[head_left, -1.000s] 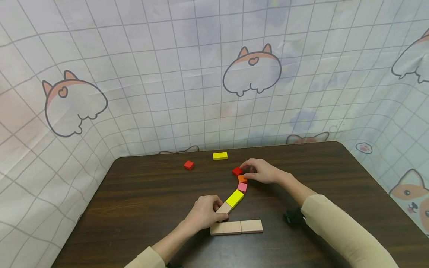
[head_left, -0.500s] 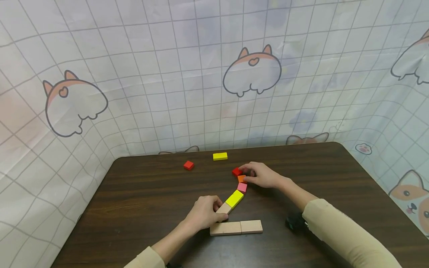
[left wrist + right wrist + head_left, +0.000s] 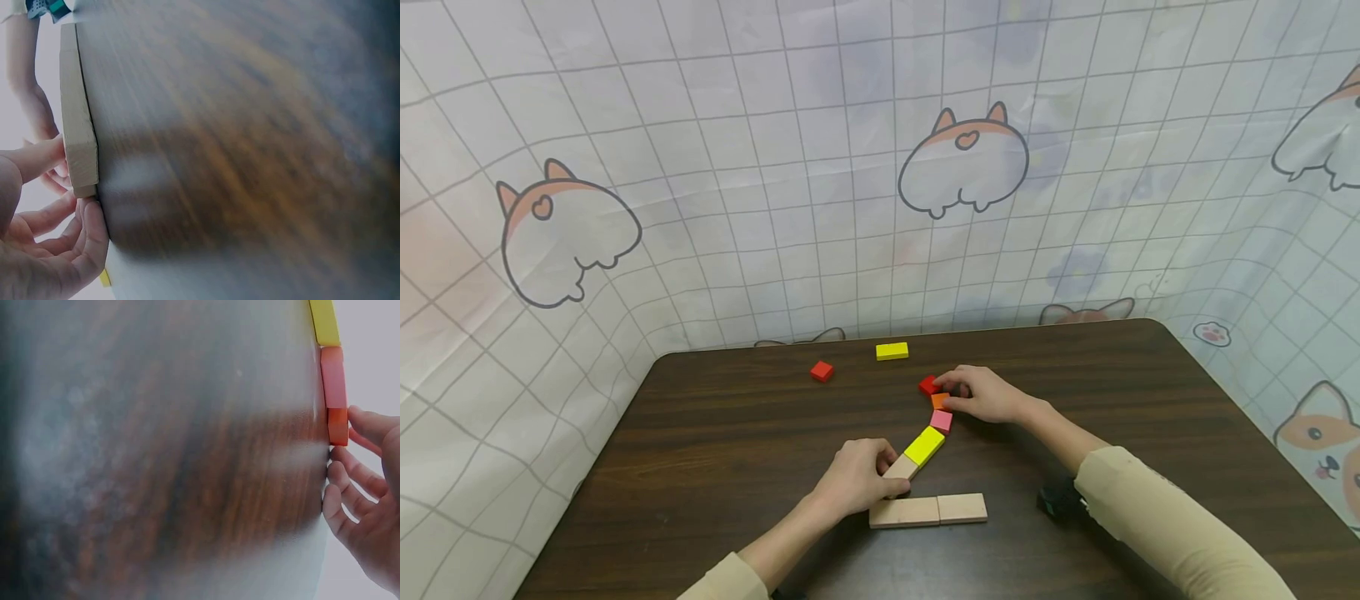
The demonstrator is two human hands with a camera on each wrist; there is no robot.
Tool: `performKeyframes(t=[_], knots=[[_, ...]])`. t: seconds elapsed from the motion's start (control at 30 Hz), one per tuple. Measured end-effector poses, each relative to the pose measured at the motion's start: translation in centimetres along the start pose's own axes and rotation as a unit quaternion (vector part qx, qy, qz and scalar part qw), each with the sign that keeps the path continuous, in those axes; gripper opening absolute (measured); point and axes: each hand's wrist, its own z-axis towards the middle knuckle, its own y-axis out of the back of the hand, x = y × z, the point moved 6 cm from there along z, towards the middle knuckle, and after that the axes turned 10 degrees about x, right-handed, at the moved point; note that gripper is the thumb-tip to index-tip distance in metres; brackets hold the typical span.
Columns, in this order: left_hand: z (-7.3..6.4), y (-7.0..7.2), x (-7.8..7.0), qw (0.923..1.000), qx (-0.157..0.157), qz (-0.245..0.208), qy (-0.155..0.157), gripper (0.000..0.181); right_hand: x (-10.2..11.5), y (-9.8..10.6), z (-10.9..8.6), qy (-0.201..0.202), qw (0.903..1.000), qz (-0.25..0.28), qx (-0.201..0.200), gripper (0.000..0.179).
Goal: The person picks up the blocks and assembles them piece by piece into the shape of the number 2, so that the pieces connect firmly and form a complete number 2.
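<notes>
Coloured blocks form a curved row on the dark table. My left hand (image 3: 859, 475) grips the plain wooden block (image 3: 902, 468) at its near end, thumb on the near side and fingers beyond it. Touching that block is a yellow block (image 3: 924, 446), followed by pink (image 3: 942, 421), orange (image 3: 940, 402) and red (image 3: 928, 385) blocks. My right hand (image 3: 988, 395) is at the far end, with the thumb at the orange block and a curled fingertip at the red one. In the right wrist view, the fingers cluster round the orange block (image 3: 337, 426), and the red block is hidden.
Two plain wooden blocks (image 3: 904, 512) lie end to end in front of the row, close by the left hand. Farther back are a loose red block (image 3: 822, 372) and a yellow block (image 3: 892, 352). A patterned cloth (image 3: 760, 208) hangs behind the dark table (image 3: 715, 450).
The right hand has shifted slightly toward me and to the left, its thumb lower beside the orange block. My left hand keeps its grip on the plain block.
</notes>
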Motion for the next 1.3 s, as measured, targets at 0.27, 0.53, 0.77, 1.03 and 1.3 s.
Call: performKeyframes(t=[0.27,0.53,0.77,1.03,1.3], knots=[[-0.1,0.2,0.0,0.9998,-0.003,0.004,-0.018,0.034,-0.3,-0.1,0.0,-0.005,1.0,0.005,0.001,0.038],[-0.2,0.2,0.2,0.9996,-0.004,0.004,-0.029,0.033,-0.6,-0.2,0.0,-0.015,0.9999,0.006,0.002,0.037],[-0.2,0.5,0.5,0.9991,-0.003,0.003,-0.042,0.033,-0.5,-0.2,0.0,-0.014,0.9999,0.006,0.004,0.037],[0.6,2.1,1.1,0.9969,-0.019,0.023,-0.073,0.032,-0.8,-0.2,0.1,-0.018,0.9998,0.007,0.004,0.038],[2.1,4.3,2.3,0.9949,-0.06,-0.004,-0.081,0.026,-0.7,-0.2,0.1,-0.018,0.9998,0.007,0.004,0.038]])
